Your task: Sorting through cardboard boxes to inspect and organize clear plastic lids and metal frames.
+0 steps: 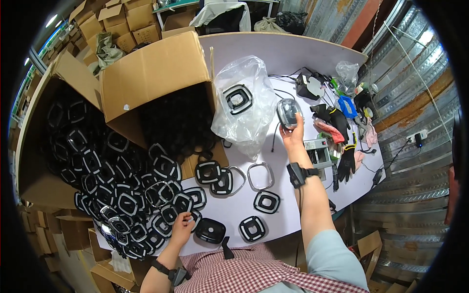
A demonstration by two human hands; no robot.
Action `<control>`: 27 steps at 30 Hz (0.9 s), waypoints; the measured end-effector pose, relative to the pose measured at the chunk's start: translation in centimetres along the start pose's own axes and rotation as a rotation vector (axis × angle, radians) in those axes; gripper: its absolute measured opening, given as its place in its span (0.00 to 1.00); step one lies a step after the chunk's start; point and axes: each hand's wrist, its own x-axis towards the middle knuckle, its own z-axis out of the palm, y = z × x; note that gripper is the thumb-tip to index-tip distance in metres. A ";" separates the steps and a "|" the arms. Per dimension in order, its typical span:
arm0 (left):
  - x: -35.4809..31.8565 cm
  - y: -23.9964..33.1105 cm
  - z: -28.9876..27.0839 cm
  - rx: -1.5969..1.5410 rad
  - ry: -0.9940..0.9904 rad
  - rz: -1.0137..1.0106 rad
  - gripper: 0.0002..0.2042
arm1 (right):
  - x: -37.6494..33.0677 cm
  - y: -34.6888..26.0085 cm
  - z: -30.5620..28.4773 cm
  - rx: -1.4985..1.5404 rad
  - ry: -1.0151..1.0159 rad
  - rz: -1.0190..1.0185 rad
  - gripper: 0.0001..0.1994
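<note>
My right hand [292, 134] is stretched forward over the table, its fingers closed round the lower edge of a clear rounded plastic cover [287, 110] with a dark rim. At the edge of a heap of black square frames [128, 204], my left hand [182, 228] hovers low with its fingers loosely bent and apart; I see nothing in it. Just right of that hand lies a glossy black rounded-square housing [210, 230]. Two separate black frames, one nearer [252, 228] and one farther [266, 201], lie between my arms. Beyond them is a thin silver ring [260, 176].
A big open carton [156, 73] holding dark parts stands behind the heap. A clear plastic bag [244, 127] with a frame on it lies mid-table. Black gloves [347, 163], cables, a blue item [347, 106] and a small grey device [318, 152] crowd the right side. A low board [283, 46] borders the back.
</note>
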 end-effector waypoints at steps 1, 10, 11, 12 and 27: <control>-0.2 0.3 0.2 -0.025 -0.003 -0.026 0.20 | 2.1 0.6 -1.1 -0.076 0.013 0.014 0.32; -4.9 0.3 1.1 -0.018 -0.016 -0.098 0.18 | 9.3 8.8 -6.2 -0.164 -0.008 -0.215 0.38; -5.4 0.9 1.0 0.045 -0.012 -0.072 0.17 | 9.1 8.8 -6.0 -0.226 -0.060 -0.153 0.36; -5.3 2.1 1.5 -0.001 -0.029 -0.100 0.16 | 10.6 7.4 -7.2 -0.346 -0.002 -0.145 0.40; -3.4 -5.0 5.6 -0.539 0.000 -0.535 0.29 | -22.7 9.0 -18.0 -1.609 -0.850 -0.365 0.23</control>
